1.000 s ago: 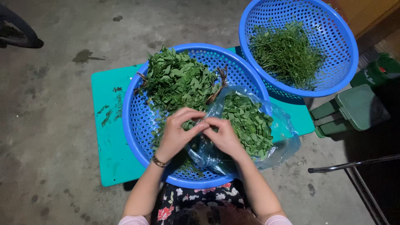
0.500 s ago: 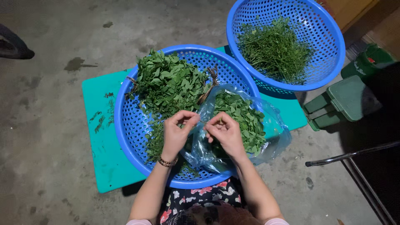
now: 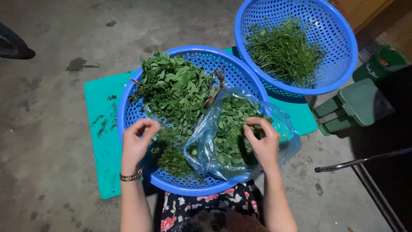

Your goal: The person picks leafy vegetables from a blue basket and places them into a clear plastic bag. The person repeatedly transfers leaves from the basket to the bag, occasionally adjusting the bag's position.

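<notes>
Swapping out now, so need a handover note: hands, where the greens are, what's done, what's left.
Left hand: over the near blue basket, fingers curled; cannot tell if it pinches anything.
Right hand: over the clear plastic bag, fingertips at the plucked leaves inside.
Leafy sprigs are piled in the near basket, which sits on a teal board. Bare stems fill the far blue basket.
Done: a bagful of leaves, a heap of stems.
Left: the large sprig pile.
</notes>
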